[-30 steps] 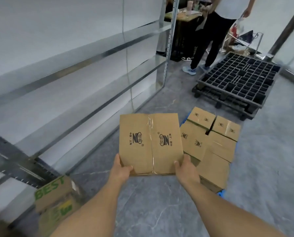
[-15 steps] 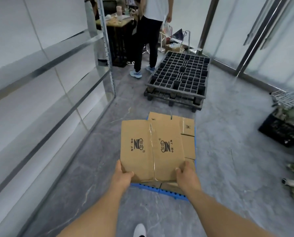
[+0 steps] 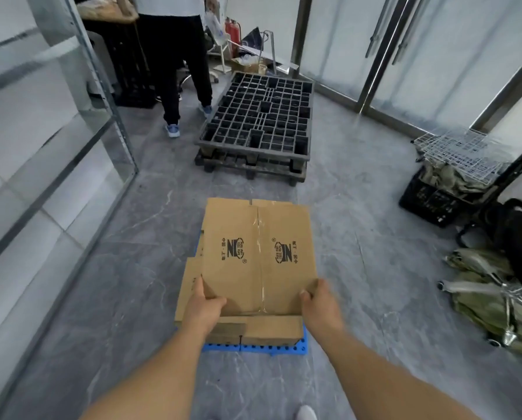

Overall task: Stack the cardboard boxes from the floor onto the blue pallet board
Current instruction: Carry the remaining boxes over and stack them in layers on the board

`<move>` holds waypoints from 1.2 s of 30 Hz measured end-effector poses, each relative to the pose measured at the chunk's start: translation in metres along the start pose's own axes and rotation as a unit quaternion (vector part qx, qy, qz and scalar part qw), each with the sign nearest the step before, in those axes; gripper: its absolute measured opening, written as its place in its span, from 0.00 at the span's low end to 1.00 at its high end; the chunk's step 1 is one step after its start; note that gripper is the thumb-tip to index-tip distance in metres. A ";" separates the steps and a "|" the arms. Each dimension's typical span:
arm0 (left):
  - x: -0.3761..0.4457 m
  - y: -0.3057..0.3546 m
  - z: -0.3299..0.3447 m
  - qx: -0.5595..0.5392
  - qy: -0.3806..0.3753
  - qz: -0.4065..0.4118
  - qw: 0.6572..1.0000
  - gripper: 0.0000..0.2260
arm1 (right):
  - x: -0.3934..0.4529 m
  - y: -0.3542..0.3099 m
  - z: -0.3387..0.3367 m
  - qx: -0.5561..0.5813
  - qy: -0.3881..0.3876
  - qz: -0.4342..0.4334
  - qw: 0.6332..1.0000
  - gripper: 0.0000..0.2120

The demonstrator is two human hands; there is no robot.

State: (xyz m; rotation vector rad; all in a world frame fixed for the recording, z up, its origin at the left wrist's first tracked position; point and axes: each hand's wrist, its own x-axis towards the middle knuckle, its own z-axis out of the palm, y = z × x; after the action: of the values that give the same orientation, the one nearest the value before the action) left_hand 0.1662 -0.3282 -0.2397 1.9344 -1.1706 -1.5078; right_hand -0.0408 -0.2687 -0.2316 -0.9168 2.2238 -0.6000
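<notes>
Cardboard box (image 3: 258,256) with the taped seam down the middle and the dark printed logos is being held flat-side-up by both hands, right above the stack of other cardboard boxes (image 3: 253,328) that's sitting on the blue pallet board (image 3: 272,348). Left hand (image 3: 203,304) is gripping the box's near left corner, thumb lying on top and the rest of the fingers wrapping under where I can't see them. Right hand (image 3: 319,303) is doing the same at the near right corner, fingers curling over the edge. So both grips are closed onto the box, one per corner, with the box stretching away from the hands toward the far side of the pallet. It's covering most of the stack, so only the near edge of the lower boxes and a bit of their left side are peeking out, and I can't tell if the held box is actually touching them. Only the near edge of the blue board is showing, a strip of it under the boxes. Further off on the grey floor (image 3: 360,225) a black plastic pallet (image 3: 259,122) is sitting, with another person (image 3: 178,56) standing just beside its left corner.
</notes>
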 end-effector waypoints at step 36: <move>0.213 -0.130 0.195 0.346 -0.038 -0.056 0.936 0.42 | 0.218 0.217 0.118 -0.042 -0.075 0.108 0.990 0.17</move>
State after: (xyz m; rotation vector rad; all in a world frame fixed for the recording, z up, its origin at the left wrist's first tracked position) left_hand 0.0435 -0.3973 -0.5236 2.4266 -1.8370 -1.3337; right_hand -0.1718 -0.3088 -0.5313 -0.7235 2.1883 -0.3302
